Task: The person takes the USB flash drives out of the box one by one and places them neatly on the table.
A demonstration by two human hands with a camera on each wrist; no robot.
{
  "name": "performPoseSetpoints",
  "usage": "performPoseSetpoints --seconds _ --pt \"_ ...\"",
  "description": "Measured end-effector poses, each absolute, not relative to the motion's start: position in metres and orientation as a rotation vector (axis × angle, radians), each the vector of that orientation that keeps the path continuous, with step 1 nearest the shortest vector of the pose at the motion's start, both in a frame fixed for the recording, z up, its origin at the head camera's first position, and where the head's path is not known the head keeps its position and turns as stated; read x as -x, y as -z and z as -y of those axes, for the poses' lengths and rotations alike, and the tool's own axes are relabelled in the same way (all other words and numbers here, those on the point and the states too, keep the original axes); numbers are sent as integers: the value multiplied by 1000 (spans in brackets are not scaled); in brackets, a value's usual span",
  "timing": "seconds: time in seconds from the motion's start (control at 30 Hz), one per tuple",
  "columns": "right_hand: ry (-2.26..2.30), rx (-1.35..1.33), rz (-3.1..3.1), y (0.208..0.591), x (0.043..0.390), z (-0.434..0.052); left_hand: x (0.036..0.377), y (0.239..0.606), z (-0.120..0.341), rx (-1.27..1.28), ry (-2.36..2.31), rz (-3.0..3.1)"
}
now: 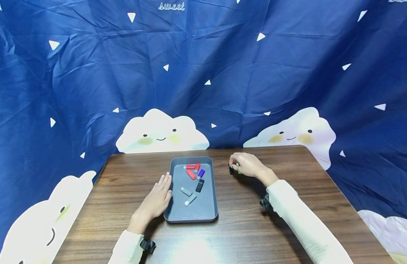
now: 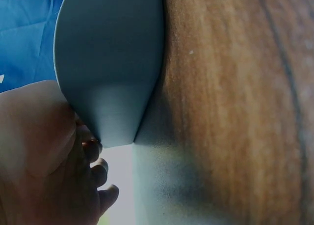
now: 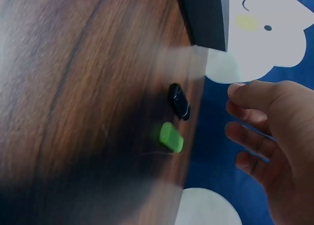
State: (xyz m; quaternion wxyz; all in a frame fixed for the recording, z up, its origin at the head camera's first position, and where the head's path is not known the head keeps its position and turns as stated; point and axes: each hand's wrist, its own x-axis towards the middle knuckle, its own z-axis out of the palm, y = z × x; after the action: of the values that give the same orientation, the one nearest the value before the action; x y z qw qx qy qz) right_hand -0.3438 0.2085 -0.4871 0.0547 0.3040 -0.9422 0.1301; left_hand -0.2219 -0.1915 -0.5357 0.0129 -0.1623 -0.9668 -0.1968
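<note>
My left hand [image 1: 157,198] rests along the left rim of a grey tray [image 1: 190,215], its fingers straight. In the left wrist view, that hand lies against the tray's outer wall [image 2: 110,53]. To the right of the tray, my right hand [image 1: 251,165] is held low over a black USB stick [image 3: 179,102] and a green USB stick [image 3: 171,137] on the table. The right wrist view shows its fingers loosely bent, with a gap between them and both sticks. Nothing shows in its grasp.
Inside the tray lie three red USB sticks [image 1: 191,174], a purple one [image 1: 200,173], a black one [image 1: 200,186] and two grey ones [image 1: 190,200]. Behind the wooden table [image 1: 243,227] hangs a blue curtain [image 1: 203,55] with white clouds.
</note>
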Motion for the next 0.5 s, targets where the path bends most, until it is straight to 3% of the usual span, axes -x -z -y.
performPoseSetpoints --seconds 0.5 --pt "-349 -1022 2810 465 336 -174 223 534 192 500 613 3045"
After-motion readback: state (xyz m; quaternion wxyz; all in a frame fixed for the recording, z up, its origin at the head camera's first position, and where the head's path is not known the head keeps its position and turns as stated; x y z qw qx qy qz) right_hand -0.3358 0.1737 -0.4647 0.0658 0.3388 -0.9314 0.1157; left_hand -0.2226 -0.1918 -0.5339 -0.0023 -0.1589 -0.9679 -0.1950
